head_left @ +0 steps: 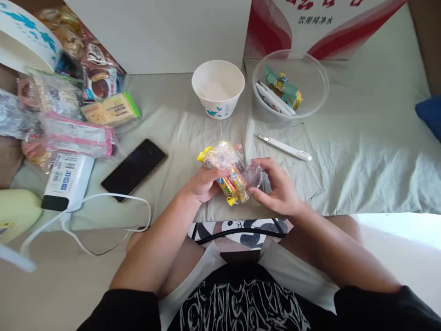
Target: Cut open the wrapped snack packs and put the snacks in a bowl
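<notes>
My left hand (206,181) is closed around a bundle of small yellow-wrapped snacks (227,186), possibly sausages, inside a crinkled clear plastic bag (223,154). On the right side of the bundle, my right hand (277,186) has its thumb and forefinger on the loose, bunched end of this bag. Some of the snacks are hidden by my left fingers and the shiny plastic. A white utility knife (285,147) lies just beyond my right hand. Farther off, straight ahead of the bundle, stands a white paper bucket (217,89) with blue marks.
A clear plastic bowl (312,99) holds green and white packets. Beside my left forearm lie a black phone (135,169) and a white power bank (69,177) with a cable. Packaged snacks (77,133) pile up at left. A white-and-red carton (324,27) stands behind.
</notes>
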{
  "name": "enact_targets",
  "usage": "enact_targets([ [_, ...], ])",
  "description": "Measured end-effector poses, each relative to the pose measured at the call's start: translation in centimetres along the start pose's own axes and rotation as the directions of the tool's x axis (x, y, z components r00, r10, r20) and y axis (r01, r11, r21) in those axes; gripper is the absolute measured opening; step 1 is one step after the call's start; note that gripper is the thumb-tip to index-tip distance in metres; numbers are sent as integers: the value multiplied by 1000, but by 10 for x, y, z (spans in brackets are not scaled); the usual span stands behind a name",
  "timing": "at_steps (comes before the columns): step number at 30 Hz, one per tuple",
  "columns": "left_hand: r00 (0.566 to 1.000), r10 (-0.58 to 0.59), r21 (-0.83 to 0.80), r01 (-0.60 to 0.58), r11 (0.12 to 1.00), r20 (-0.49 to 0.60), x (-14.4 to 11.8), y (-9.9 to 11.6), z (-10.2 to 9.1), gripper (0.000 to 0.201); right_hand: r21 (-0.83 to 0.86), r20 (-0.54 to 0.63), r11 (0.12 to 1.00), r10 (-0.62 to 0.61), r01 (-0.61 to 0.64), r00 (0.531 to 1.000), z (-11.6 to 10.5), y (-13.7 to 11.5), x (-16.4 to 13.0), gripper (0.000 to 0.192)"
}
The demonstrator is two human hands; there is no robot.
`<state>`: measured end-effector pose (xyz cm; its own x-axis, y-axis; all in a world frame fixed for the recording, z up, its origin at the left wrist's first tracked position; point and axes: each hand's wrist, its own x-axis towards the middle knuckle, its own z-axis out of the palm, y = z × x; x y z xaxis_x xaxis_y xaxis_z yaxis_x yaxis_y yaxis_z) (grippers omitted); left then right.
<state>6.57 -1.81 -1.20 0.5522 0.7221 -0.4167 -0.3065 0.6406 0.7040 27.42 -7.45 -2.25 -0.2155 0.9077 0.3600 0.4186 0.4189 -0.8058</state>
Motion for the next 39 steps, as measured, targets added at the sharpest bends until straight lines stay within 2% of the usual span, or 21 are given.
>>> enact_targets([
  [4, 990, 25, 81, -14, 997, -141, 6, -7, 6, 66, -17, -39, 1000, 11, -12, 999, 0, -1, 2, 14],
  [6, 983, 72, 96, -56, 994, -170, 7, -10, 8, 68, -35, -71, 999, 30, -32, 997, 0, -2, 2, 7],
  [8, 984, 104, 118, -87, 989, -143, 7, -12, 8, 69, -42, -99, 998, 48, -52, 994, 0, -2, 3, 7],
  [11, 990, 141, 186, -133, 973, -28, 3, -15, 6, 71, -32, -118, 996, 78, -82, 990, 2, -3, 3, 8],
  [15, 980, 157, 288, -186, 939, 120, -2, -18, 5, 85, -25, -101, 992, 124, -127, 987, 8, -4, 3, 13],
  [18, 982, 155, 428, -188, 884, 111, -2, -21, 5, 96, -32, -128, 981, 186, -192, 974, 14, -3, 2, 20],
  [21, 983, 175, 534, -177, 827, 56, 0, -24, 4, 96, -51, -222, 961, 253, -270, 942, 18, 0, 0, 27],
  [24, 981, 184, 515, -186, 837, 55, 1, -25, 4, 97, -113, -224, 973, 171, -200, 959, 17, 4, -1, 47],
  [27, 980, 185, 438, -199, 877, 76, 2, -26, 3, 112, -198, -133, 975, 79, -104, 988, 13, 8, 0, 34],
  [30, 961, 245, 411, -275, 869, 125, 7, -32, -3, 118, -232, -148, 972, 0, -35, 989, 11, 14, 0, 25],
  [32, 923, 342, 449, -384, 807, 173, 12, -36, -9, 103, -249, -180, 968, -82, 36, 980, 13, 18, 0, 27],
  [34, 873, 441, 550, -478, 685, 209, 15, -38, -13, 71, -282, -180, 954, -158, 103, 971, 16, 20, 1, 33],
  [36, 832, 505, 666, -514, 541, 231, 16, -36, -14, 40, -314, -148, 939, -195, 141, 970, 18, 20, 2, 39],
  [37, 816, 526, 709, -517, 480, 240, 16, -34, -14, 32, -322, -125, 933, -208, 158, 970, 17, 19, 3, 41],
  [39, 790, 561, 756, -518, 400, 245, 15, -29, -12, 27, -320, -89, 930, -220, 182, 971, 11, 18, 5, 39],
])
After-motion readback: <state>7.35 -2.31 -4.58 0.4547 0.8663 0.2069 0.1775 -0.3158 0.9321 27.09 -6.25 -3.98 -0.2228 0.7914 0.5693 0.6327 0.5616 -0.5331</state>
